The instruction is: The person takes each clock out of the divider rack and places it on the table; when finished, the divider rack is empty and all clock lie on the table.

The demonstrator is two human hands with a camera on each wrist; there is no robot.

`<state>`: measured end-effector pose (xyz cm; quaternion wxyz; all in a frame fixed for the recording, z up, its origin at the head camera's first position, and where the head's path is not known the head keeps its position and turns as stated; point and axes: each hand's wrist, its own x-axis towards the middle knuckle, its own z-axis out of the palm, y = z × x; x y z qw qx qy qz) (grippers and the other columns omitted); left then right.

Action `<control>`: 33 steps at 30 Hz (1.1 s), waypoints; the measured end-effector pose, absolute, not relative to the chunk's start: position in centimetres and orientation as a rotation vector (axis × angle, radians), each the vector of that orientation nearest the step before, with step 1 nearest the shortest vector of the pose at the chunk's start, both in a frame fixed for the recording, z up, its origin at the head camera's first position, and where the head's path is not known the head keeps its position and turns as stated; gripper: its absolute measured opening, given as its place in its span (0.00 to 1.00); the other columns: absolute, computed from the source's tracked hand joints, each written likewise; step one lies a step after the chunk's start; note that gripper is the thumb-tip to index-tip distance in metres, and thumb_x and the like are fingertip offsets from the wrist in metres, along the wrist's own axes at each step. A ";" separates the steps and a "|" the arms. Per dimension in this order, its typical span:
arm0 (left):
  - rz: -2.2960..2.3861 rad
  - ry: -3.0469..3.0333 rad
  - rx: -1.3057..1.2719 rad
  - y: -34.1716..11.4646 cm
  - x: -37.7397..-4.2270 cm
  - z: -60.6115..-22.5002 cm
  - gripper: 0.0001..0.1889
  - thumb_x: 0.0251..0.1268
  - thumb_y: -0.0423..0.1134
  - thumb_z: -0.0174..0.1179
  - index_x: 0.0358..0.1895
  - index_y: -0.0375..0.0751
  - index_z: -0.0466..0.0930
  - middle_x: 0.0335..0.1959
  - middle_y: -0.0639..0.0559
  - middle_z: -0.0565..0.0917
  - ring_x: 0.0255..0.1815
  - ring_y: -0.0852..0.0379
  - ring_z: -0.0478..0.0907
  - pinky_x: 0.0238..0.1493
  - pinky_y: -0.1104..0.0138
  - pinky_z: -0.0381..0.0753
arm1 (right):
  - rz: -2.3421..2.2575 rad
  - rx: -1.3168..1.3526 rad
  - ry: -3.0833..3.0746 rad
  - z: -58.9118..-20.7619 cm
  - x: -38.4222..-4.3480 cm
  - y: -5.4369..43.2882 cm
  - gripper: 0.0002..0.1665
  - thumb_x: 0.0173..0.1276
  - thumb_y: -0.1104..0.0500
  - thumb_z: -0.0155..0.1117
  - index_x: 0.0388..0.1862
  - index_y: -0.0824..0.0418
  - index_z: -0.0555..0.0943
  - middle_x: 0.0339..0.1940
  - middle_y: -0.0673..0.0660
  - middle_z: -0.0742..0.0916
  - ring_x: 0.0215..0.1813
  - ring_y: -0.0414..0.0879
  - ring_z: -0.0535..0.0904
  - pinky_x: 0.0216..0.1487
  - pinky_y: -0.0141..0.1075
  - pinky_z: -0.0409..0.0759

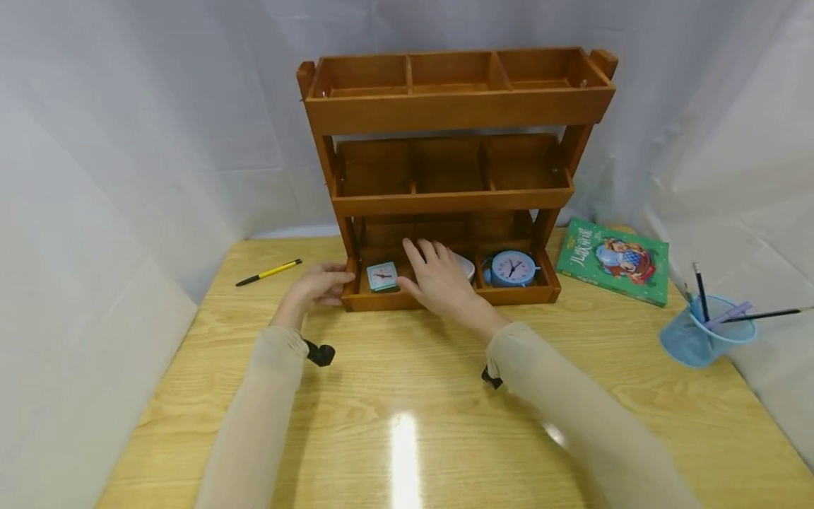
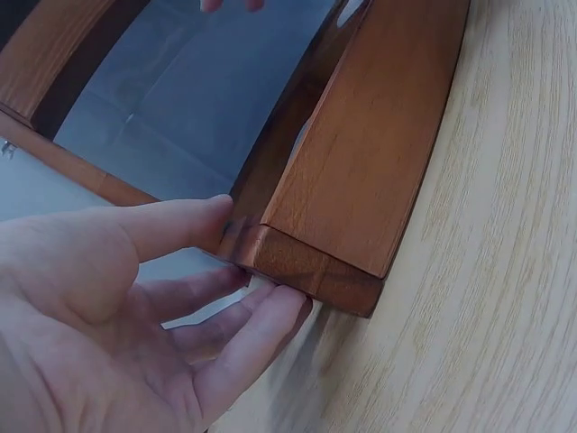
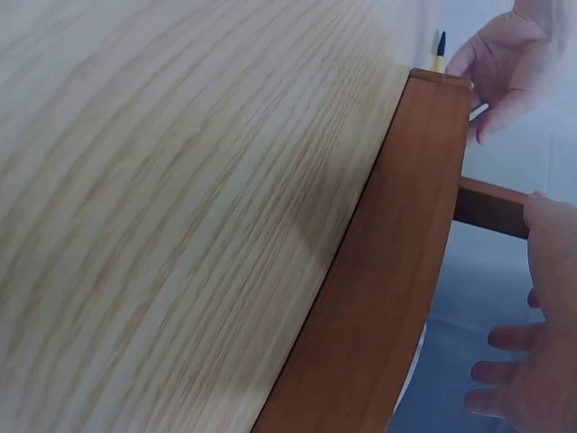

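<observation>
A brown wooden three-tier rack point(image 1: 458, 113) stands on the table. At the left end of its bottom tier, my left hand point(image 1: 320, 283) grips the corner, thumb at the upper rim and fingers against the outer side, as the left wrist view shows. My right hand point(image 1: 439, 279) hovers over the bottom tier's middle with fingers extended, holding nothing. A small square teal clock point(image 1: 382, 276) sits in the left compartment, close to the right thumb. Behind the right hand a white rounded object point(image 1: 466, 266) is partly hidden. A round blue alarm clock point(image 1: 512, 269) lies in the right compartment.
A yellow pen point(image 1: 269, 273) lies left of the rack. To its right is a green picture book point(image 1: 613, 260), with a blue pencil cup point(image 1: 696, 346) holding several pens near the table's right edge. White cloth point(image 1: 159, 127) hangs behind and at both sides.
</observation>
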<state>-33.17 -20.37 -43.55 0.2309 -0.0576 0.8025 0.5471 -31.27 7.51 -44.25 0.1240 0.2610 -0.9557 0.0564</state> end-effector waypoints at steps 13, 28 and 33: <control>1.494 2.245 -0.141 -20.2 -33.9 -43.6 0.34 0.83 0.36 0.54 0.85 0.39 0.53 0.80 0.32 0.66 0.74 0.38 0.71 0.67 0.54 0.84 | 0.092 0.769 -2.839 -43.8 -33.0 4.6 0.44 0.84 0.30 0.42 0.85 0.57 0.58 0.76 0.65 0.75 0.78 0.63 0.70 0.81 0.52 0.70; 1.395 2.376 -0.133 -19.4 -33.0 -43.8 0.31 0.84 0.36 0.52 0.83 0.35 0.57 0.79 0.32 0.68 0.66 0.42 0.77 0.57 0.57 0.88 | 0.291 0.827 -3.078 -43.9 -34.0 1.2 0.39 0.87 0.36 0.42 0.85 0.57 0.58 0.80 0.70 0.70 0.78 0.67 0.70 0.75 0.54 0.77; 1.380 2.393 -0.137 -19.3 -33.1 -44.0 0.31 0.83 0.33 0.51 0.83 0.34 0.56 0.79 0.31 0.68 0.60 0.45 0.77 0.53 0.59 0.89 | 0.462 0.760 -3.219 -44.0 -34.3 0.3 0.37 0.88 0.40 0.42 0.87 0.54 0.55 0.84 0.68 0.64 0.79 0.68 0.67 0.78 0.59 0.72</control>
